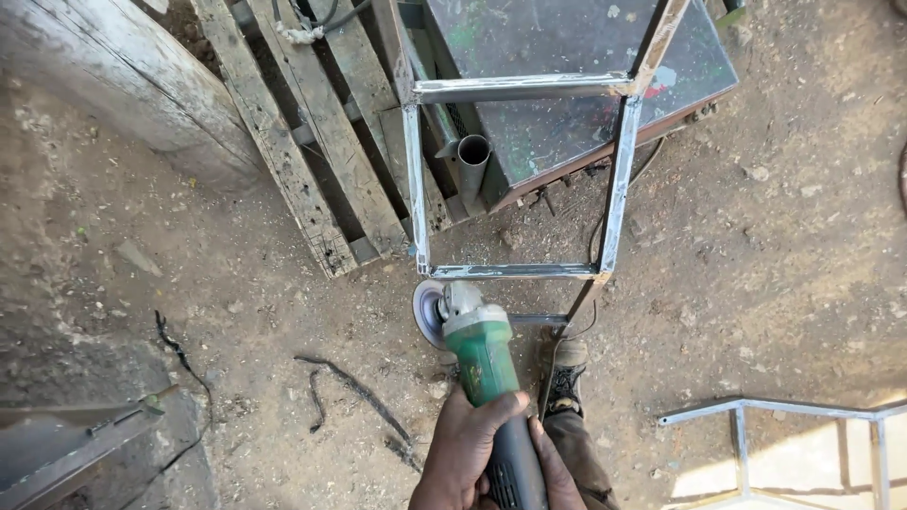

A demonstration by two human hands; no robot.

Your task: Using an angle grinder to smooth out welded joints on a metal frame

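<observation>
**Grinder aimed up at the frame's lower corner**

Both hands wrap the dark rear handle of a green angle grinder [484, 364] — the left hand [463, 451] closed over it from the left with its thumb across the top, the right hand [556, 472] closed against its right side. The grinder's long axis runs almost straight away from the person, head end tilted slightly left. Its grey disc [427, 312] stands on edge just below the near bar of a square steel frame [510, 271], near that bar's left corner. A boot [565, 378] rests on the dirt beside it.
</observation>
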